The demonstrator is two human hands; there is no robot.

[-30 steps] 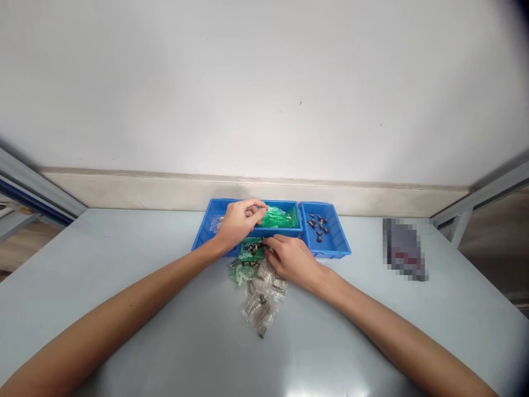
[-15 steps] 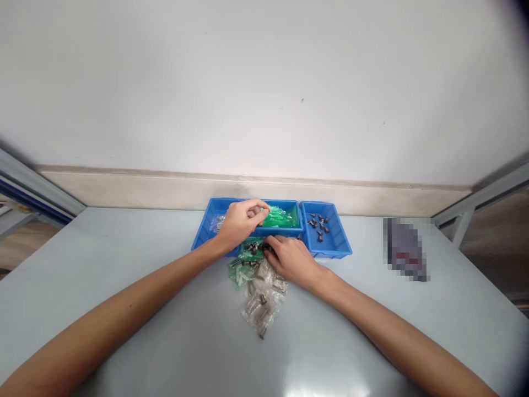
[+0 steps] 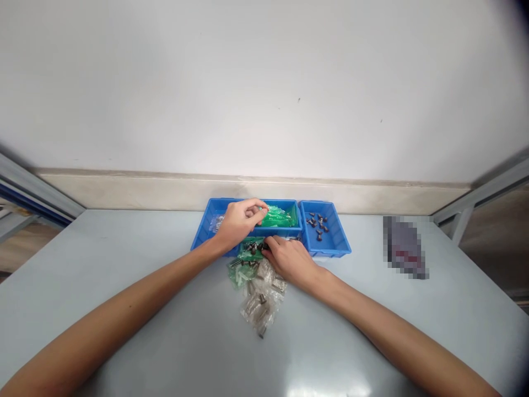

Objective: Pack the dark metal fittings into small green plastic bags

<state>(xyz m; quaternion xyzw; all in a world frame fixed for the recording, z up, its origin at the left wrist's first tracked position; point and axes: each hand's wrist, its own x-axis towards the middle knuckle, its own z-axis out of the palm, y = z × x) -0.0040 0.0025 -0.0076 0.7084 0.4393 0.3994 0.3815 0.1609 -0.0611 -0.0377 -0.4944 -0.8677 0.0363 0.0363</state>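
My left hand hovers over the wide blue bin, thumb and fingers pinched together beside the green plastic bags in it. Whatever the pinch holds, if anything, is too small to make out. In front of that bin, my right hand has its fingers curled down at dark metal fasteners on a green bag; its fingertips are partly hidden. Closer to me lie a green bag of metal parts and clear bags with metal pieces, overlapping in a pile.
The wide blue bin also has clear packets at its left. To its right, a smaller blue bin contains several dark fasteners. A pixelated dark item lies at the right of the grey table. Behind is a wall.
My right hand's fingertips have shifted very slightly left at the fasteners. My left hand keeps its pinch over the wide bin. The camera view has moved a little.
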